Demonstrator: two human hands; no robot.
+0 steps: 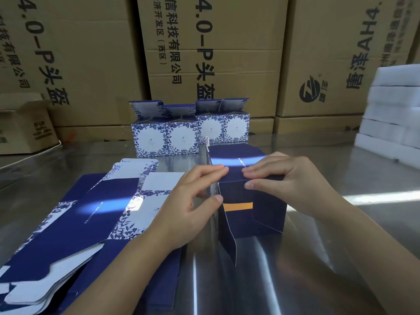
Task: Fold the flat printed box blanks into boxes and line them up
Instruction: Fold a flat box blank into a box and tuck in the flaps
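A half-formed dark blue box lies on the shiny metal table in front of me, with one flap hanging loose toward me. My left hand pinches its left edge and presses on its top panel. My right hand holds the top front edge from the right, fingers on top and thumb on the front face. A stack of flat blue-and-white printed blanks lies to the left. Several folded boxes with floral print stand in a row behind, lids open.
Large brown cartons form a wall at the back of the table. A small open carton sits at far left. White foam blocks are stacked at the right edge.
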